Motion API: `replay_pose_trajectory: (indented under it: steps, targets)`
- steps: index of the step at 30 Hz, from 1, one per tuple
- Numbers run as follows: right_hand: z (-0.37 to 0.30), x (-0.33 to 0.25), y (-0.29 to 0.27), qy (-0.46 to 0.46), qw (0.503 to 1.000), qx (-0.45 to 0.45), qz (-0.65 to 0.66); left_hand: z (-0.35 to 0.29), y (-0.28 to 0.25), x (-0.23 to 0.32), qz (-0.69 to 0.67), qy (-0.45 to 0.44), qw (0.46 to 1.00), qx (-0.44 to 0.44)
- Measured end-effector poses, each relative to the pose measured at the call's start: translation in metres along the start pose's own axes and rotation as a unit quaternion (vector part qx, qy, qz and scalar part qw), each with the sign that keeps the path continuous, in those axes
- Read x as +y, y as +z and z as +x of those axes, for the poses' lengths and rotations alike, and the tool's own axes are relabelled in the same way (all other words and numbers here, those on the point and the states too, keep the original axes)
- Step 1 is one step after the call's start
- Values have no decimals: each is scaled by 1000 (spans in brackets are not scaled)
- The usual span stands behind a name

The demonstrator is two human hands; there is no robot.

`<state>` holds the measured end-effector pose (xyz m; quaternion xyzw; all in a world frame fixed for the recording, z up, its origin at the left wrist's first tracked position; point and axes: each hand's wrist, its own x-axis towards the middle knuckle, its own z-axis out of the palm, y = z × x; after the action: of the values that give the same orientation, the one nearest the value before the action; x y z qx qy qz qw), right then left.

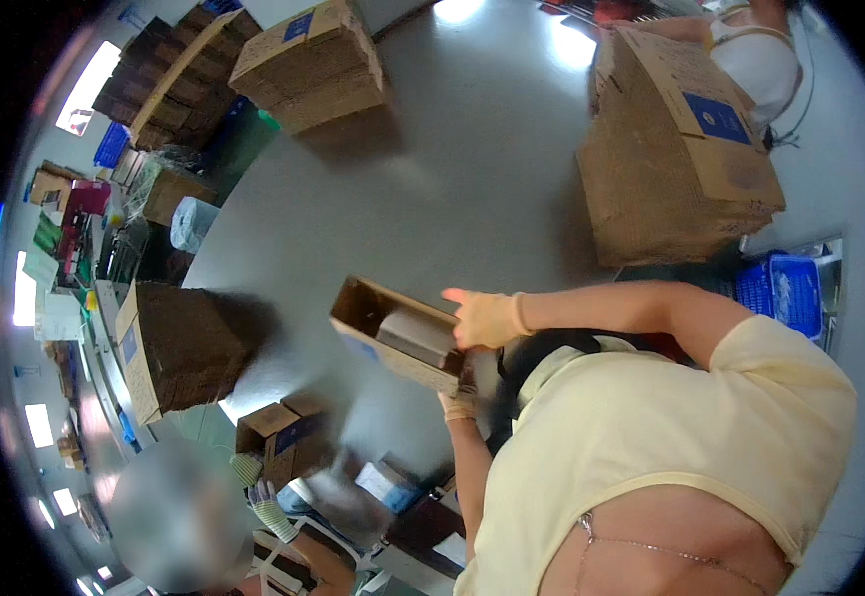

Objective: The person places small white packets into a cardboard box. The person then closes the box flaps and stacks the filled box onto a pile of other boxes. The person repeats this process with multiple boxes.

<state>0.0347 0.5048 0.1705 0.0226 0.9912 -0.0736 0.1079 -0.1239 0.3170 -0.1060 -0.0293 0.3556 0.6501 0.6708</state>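
Observation:
A long, narrow cardboard box stands open at the top, just in front of my body. Inside it lies a greyish-brown block-like thing; what it is I cannot make out. My right hand, in a pale yellow glove with bare fingertips, is closed over the box's right rim near its closer end, one digit sticking out. Below that end my left hand, gloved alike, grips the box's lower corner, its fingers partly hidden. Something dark and shiny shows between the two hands.
Big cardboard cartons stand at the right, with another carton far off and one at left. A blue basket is by my right elbow. A co-worker's striped gloved hand is near a smaller carton.

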Motion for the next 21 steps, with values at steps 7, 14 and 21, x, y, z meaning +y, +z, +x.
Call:
replay_pose_trajectory:
  steps: [7,14,21]
  targets:
    - [18,-3,41,22,1000,-18,13,-27,65,72,74,45,991,102]
    - [8,-7,62,27,996,-72,41,8,72,28,103,115,985,72]
    - [24,-32,26,101,978,-166,-71,-22,180,73,352,225,873,250]
